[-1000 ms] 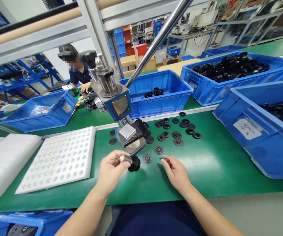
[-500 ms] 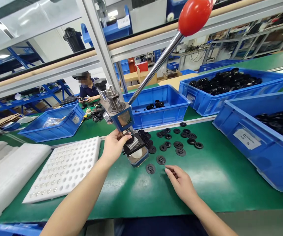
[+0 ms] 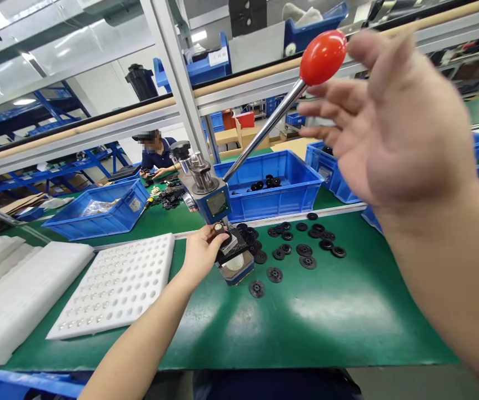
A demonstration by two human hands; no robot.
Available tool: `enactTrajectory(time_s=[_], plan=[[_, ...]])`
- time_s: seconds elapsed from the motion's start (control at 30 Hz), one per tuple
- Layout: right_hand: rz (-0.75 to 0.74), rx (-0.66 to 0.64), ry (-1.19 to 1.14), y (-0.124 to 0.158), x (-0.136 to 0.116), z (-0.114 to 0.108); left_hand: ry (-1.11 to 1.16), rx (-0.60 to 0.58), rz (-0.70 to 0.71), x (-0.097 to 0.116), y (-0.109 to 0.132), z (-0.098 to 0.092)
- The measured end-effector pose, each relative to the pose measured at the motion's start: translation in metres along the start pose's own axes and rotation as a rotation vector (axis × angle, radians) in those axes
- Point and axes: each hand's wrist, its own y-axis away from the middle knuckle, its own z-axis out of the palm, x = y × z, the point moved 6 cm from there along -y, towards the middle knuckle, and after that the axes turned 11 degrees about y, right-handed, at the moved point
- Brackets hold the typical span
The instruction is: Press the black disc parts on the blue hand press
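A blue hand-operated lever press stands on the green bench. Its steel lever slants up to the right and ends in a red knob. My left hand pinches a small black round part on the press bed, under the ram; fingers partly hide it. Raised beside the knob, my right hand is open, fingers spread, palm turned towards the lever; whether it touches the knob cannot be told. Flat black discs and smaller black wheels lie scattered right of the press.
A white foam tray with clear round pieces in some holes lies left. Blue bins stand behind the press and at the right, partly behind my right arm. A metal post rises behind the press. A co-worker sits across the bench.
My right hand has risen from the bench near the discs to beside the red knob, its fingers spreading. My left hand stays at the press. The view has shifted slightly.
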Motion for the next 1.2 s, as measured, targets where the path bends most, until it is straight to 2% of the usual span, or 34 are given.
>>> enactTrajectory(time_s=[0.07,0.1,0.13,0.2,0.27,0.4,0.6,0.8,1.07,1.2], plan=[[0.134,-0.128,-0.152,-0.021,-0.009,0.014,-0.029,0.008,0.027,0.001,0.002,0.001],[0.16,-0.183,-0.195,-0.026,-0.013,0.021,-0.034,0.008,0.03,0.001,0.002,0.001],[0.136,-0.185,-0.202,-0.029,-0.017,0.024,-0.035,0.005,0.029,0.0,0.002,0.001],[0.015,-0.136,-0.152,-0.025,-0.023,0.025,-0.035,-0.007,0.019,-0.001,0.002,0.001],[-0.106,-0.034,-0.092,-0.012,-0.022,0.021,-0.043,-0.021,0.014,-0.002,0.001,0.001],[-0.22,0.119,-0.063,0.021,-0.007,0.01,-0.061,-0.035,0.013,-0.004,-0.001,0.001],[-0.189,0.25,-0.032,0.055,0.016,-0.005,-0.042,-0.051,0.003,-0.007,-0.001,0.001],[-0.129,0.371,0.015,0.078,0.026,-0.009,-0.08,-0.038,0.007,-0.005,0.001,0.001],[-0.18,0.448,0.07,0.066,0.02,-0.007,-0.17,-0.025,0.08,-0.002,0.002,0.003],[-0.184,0.477,0.084,0.066,0.02,-0.007,-0.187,-0.002,0.066,-0.003,0.002,0.002]])
